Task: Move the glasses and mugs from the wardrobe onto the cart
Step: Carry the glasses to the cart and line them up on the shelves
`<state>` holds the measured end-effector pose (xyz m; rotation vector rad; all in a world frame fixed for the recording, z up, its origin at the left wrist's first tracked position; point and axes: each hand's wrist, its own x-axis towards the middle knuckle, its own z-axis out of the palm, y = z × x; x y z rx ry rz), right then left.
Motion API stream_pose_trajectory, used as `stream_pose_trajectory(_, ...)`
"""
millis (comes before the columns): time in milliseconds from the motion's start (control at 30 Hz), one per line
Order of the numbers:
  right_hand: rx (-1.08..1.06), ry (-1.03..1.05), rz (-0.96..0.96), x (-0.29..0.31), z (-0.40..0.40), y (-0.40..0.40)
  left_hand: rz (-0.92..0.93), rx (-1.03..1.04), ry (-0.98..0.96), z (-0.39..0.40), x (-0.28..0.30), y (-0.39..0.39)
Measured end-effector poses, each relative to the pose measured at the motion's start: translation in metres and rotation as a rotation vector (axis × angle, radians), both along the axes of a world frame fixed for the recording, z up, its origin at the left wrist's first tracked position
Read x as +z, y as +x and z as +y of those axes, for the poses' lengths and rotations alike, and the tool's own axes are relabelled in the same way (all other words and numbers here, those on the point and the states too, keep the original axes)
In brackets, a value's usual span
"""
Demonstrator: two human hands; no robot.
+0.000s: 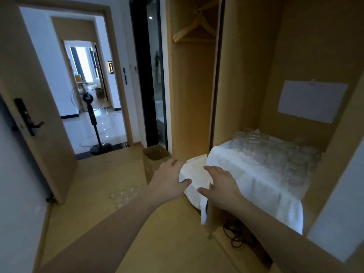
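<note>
Glasses (275, 152): lying massed on the white cloth (256, 186) covering the wardrobe (246, 75) shelf, toward its back edge; none appearing moved, no cart in view, so the task is looking barely begun. Mugs: not discernible. Left hand (169, 178) and right hand (220, 186): both reaching with fingers spread, the left thumb touching a white bag (197, 174) at the shelf's front-left corner; neither gripping anything. Further glassware (124, 194): lying on the floor. Cardboard box (153, 158): standing open beyond, contents hidden.
</note>
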<state>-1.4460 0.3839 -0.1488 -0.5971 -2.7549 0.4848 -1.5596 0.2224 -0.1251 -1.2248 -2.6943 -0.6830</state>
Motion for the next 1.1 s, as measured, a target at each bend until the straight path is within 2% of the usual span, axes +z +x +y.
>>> stream_pose_trajectory(600, -0.182, -0.057, 0.023, -0.011, 0.209, -0.097, 0.045, -0.168, -0.104, 0.234, -0.017, -0.138)
stream_pose_trajectory(1100, -0.351, -0.122, 0.040, -0.025, 0.336, -0.114, 0.017, -0.419, -0.108, 0.386, -0.020, -0.162)
